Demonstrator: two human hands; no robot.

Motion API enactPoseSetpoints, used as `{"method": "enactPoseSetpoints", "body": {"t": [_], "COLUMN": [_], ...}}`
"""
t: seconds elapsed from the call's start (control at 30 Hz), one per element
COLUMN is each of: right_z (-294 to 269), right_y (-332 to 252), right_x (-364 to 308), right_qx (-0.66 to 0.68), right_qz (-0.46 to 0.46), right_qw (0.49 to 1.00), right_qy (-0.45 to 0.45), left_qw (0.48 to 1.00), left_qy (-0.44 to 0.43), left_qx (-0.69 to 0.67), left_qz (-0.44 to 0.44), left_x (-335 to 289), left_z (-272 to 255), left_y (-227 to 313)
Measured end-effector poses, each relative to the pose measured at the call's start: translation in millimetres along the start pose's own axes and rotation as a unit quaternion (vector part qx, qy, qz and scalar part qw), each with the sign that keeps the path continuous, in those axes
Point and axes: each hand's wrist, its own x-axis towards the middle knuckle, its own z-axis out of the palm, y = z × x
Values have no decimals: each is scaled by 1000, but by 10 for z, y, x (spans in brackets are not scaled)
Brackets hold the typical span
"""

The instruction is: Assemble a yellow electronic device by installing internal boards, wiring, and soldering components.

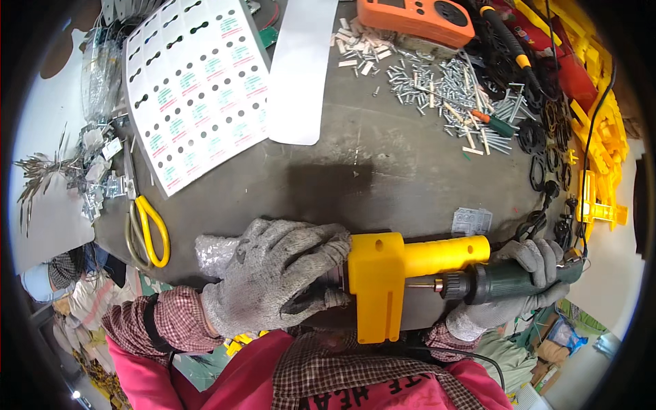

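Note:
My left hand [277, 273], in a grey knit glove, is closed around the left end of a yellow plastic housing [379, 287]. The housing has a blocky body and a round yellow handle [444, 255] that extends to the right. What lies under the left fingers is mostly hidden. A piece of clear plastic wrap [215, 254] sticks out beside that hand. My right hand [529, 273], gloved alike, grips a dark green electric screwdriver [506, 283] held level. Its bit [424, 282] points left and reaches the housing's right side, below the handle.
Yellow-handled scissors [152, 232] lie at left, near a sheet of stickers [205, 96] and a blank white sheet [301, 75]. Screws [437, 82] are heaped at the far right by an orange meter [417, 20] and a small screwdriver [495, 123]. Yellow parts [601, 157] line the right edge.

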Motion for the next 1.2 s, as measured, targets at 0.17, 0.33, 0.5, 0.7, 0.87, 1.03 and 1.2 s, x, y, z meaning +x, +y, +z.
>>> {"method": "enactPoseSetpoints", "body": {"t": [0.17,0.33,0.5,0.7,0.87,1.03,1.2], "right_z": [23,22,-1,52,180,-55,-180], "right_y": [16,25,16,10,-661,-1488,-1969], "right_x": [-13,-51,-31,-16,115,326,329], "right_qx": [34,33,31,75,-319,-893,-981], "right_qz": [20,16,2,-18,66,-113,-104], "right_qw": [999,999,1000,997,941,432,145], "right_qy": [-9,2,-4,19,91,-53,-71], "left_qw": [1000,1000,1000,995,970,912,935], "left_qy": [8,19,3,45,202,92,115], "left_qx": [4,-10,-5,-79,123,308,270], "left_qz": [1,13,-3,37,-53,-255,-200], "left_x": [0,-32,13,128,770,1305,1331], "left_z": [5,31,-13,-167,-311,-395,-498], "left_y": [30,12,24,81,-161,-363,-560]}}
